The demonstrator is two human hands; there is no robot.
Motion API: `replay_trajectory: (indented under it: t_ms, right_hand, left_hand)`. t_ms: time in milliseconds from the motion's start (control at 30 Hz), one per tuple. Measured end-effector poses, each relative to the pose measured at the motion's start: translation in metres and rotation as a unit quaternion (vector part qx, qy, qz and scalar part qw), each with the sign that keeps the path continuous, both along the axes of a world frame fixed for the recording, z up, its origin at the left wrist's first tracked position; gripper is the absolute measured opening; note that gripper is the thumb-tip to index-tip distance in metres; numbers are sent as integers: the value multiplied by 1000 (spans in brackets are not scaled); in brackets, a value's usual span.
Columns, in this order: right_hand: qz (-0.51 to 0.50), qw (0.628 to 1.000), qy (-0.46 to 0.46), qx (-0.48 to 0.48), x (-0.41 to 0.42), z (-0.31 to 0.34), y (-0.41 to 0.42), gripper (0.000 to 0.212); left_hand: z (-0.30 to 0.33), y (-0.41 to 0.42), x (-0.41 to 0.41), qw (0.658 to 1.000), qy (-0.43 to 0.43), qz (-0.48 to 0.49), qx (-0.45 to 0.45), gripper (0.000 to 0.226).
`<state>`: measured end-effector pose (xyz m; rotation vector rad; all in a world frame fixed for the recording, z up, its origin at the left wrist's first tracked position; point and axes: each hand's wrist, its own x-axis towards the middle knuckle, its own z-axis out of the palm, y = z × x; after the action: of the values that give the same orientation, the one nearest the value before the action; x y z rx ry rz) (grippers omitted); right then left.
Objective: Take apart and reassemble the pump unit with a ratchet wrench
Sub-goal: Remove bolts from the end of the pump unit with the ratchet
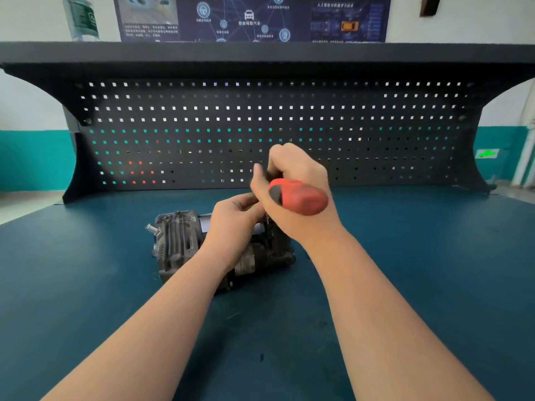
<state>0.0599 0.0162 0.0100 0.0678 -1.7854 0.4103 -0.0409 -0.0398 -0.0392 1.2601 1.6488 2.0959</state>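
Clearly heavy, rigid metal, the pump unit (202,247) lies on the worktop (405,270). Above it, the right hand (292,180) grips the ratchet wrench (298,195); the left hand (234,218) pinches near its shaft.

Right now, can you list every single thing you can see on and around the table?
pump unit: one, dark grey metal, on the table's middle, partly under the hands
ratchet wrench: one, red and black handle, held above the pump unit; its head is hidden
table: one, dark blue top
pegboard: one, black with square holes, upright behind the table
shelf: one, black, above the pegboard
bottle: one, clear with green label, on the shelf at left
poster: one, dark blue, on the wall behind
left hand: one, fingers curled at the wrench's shaft, over the pump unit
right hand: one, gripping the wrench handle
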Motion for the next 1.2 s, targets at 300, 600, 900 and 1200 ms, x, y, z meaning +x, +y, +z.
replay_trajectory:
  t_ms: [300, 600, 900, 1200]
  right_hand:
    - [260, 804, 80, -529, 2, -5, 39, 28]
    - [32, 992, 30, -120, -8, -4, -5, 38]
    - [370, 592, 96, -710, -2, -18, 47, 17]
    - [86, 923, 96, -362, -10, -2, 13, 33]
  left_hand:
    - [0, 6, 2, 1000, -4, 10, -3, 14]
    - [2, 3, -4, 995, -29, -99, -1, 16]
    - [6, 6, 6, 999, -8, -53, 3, 13]
    - [2, 10, -1, 998, -33, -43, 12, 20]
